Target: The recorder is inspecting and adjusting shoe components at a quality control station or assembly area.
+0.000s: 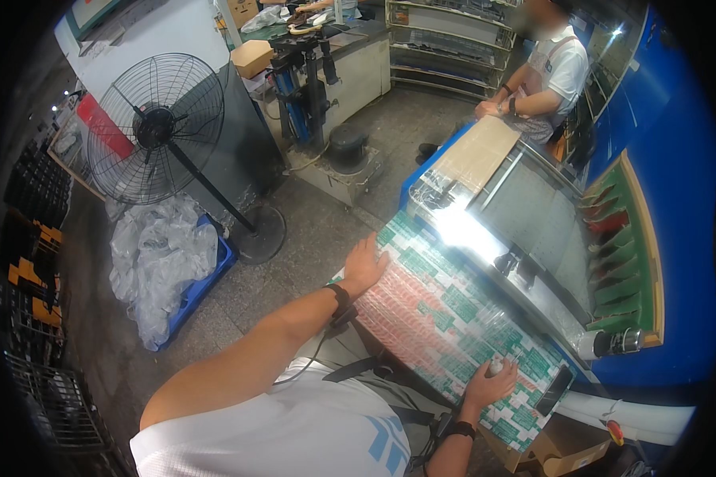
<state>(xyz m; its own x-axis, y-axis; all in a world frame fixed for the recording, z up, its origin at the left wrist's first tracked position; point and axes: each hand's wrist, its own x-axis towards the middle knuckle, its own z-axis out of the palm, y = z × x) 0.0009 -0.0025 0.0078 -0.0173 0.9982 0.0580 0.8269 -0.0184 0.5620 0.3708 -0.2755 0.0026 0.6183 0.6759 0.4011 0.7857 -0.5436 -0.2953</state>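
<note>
In front of me is a worktop (445, 306) covered with clear film over a green, white and red printed sheet. My left hand (363, 266) rests on its left edge, fingers stretched over the surface and holding nothing. Lower down, my right hand (489, 386) lies on the worktop with fingers curled round a small whitish object (495, 367); its kind is too small to tell. A black flat phone-like slab (554, 389) lies to the right of that hand. Both wrists wear dark bands.
A conveyor-like machine (533, 226) adjoins the worktop, with a cardboard sheet (485, 155) at its far end, where another person (553, 75) stands. Left are a standing fan (159, 127) and a blue crate (207, 286) of plastic bags. A cardboard box (553, 455) sits below the worktop.
</note>
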